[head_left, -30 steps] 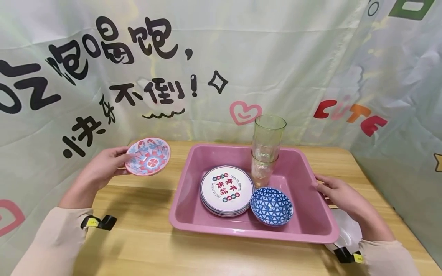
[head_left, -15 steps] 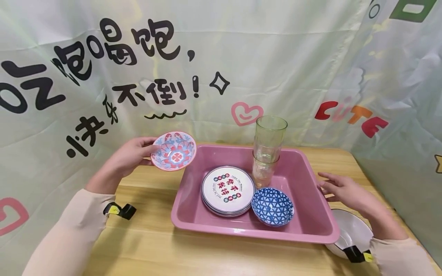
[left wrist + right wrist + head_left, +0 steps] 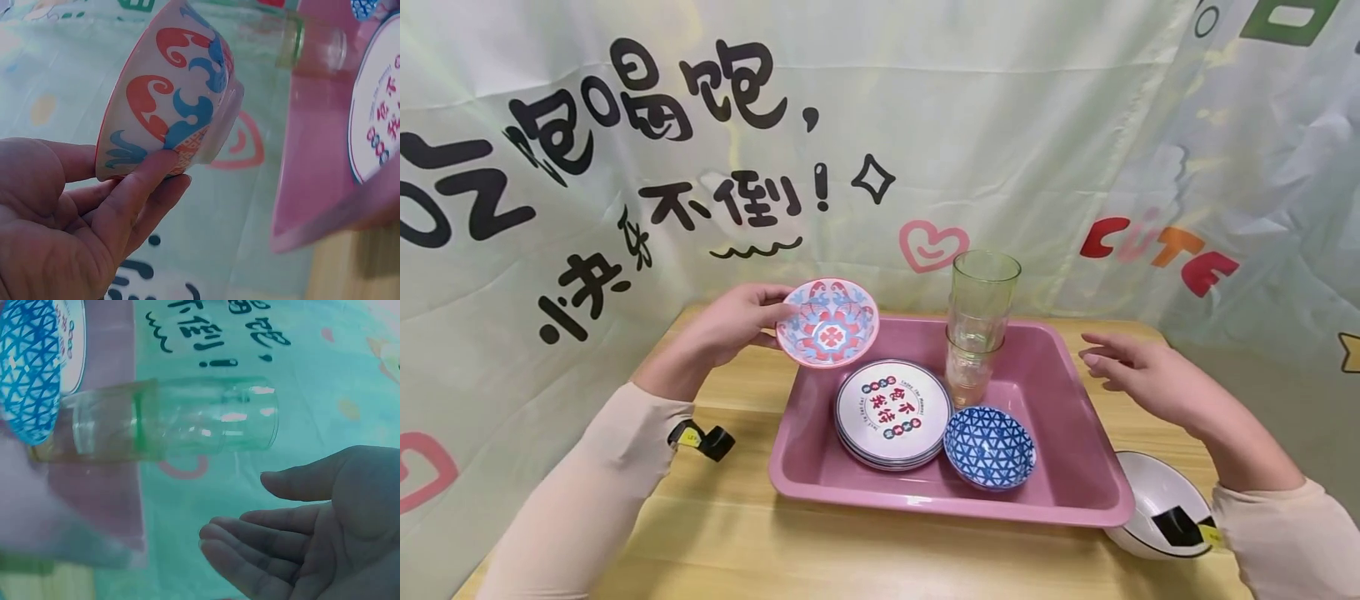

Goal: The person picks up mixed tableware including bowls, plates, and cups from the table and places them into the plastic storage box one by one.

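Note:
My left hand (image 3: 736,323) pinches a red-and-blue patterned bowl (image 3: 829,323) by its left rim, thumb inside and fingers beneath, over the back left corner of the pink basin (image 3: 1067,467). In the left wrist view the bowl (image 3: 169,94) shows its outer side and foot. Held above the table beyond the basin's right wall, my right hand (image 3: 1157,379) is empty, fingers loosely extended. Inside the basin are a stack of white plates (image 3: 893,408) with red lettering, a blue-and-white triangle-patterned bowl (image 3: 989,448) and stacked greenish clear glasses (image 3: 983,308).
A white bowl (image 3: 1150,492) with a dark rim stands on the wooden table (image 3: 880,558) by the basin's front right corner, partly behind the wrist camera. A printed cloth (image 3: 1045,125) hangs behind and along the sides.
My left hand has carried the patterned bowl rightward from the table's left side to the basin's back left corner. My right hand has left the basin's right rim and moved up and right.

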A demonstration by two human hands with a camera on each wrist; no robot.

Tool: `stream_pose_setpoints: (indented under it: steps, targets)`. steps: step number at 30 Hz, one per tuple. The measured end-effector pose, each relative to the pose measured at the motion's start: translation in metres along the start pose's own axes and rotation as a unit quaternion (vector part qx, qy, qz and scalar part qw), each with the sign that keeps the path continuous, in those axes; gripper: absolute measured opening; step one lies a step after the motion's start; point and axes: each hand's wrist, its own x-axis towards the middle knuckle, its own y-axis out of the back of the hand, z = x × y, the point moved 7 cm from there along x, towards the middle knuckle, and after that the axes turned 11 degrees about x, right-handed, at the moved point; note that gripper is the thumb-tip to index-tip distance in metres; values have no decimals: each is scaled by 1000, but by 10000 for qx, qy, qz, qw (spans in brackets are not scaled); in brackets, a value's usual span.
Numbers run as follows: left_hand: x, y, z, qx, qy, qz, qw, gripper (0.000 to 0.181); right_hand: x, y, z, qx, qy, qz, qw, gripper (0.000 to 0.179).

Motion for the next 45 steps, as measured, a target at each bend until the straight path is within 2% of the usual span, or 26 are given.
stream_pose_setpoints:
  steps: [8,16,20,24,27,33,36,41,45]
  targets:
    - [17,-29,21,84,-34,-229,9997,37,15,-2,-34,269,77,-133,9995,61]
    - [33,-56,35,222,-58,-537,9983,33,31,-17,-47,997,47,-636,9930,55]
    - [40,-71,39,335,-145,-719,9967,33,37,-25,-49,1493,-40,-886,9848,57]
    - [47,-84,42,577,-202,-854,9945,34,46,-36,-52,2079,-121,-1130,9715,58]
    - [53,-92,45,751,-224,-893,9929,34,51,-43,-54,2300,-211,-1286,9644,58]
    - [61,-110,54,874,-320,-1004,9906,33,57,-51,-56,2299,-245,-1467,9618,52]
    - [63,-120,56,663,-273,-1105,9913,34,61,-53,-55,2313,-304,-1473,9612,51]
    - [65,-137,56,157,-157,-1274,9916,34,66,-53,-50,1951,-425,-1409,9697,49]
    - [67,-152,55,96,-241,-1436,9893,34,67,-55,-45,1587,-467,-1432,9758,41]
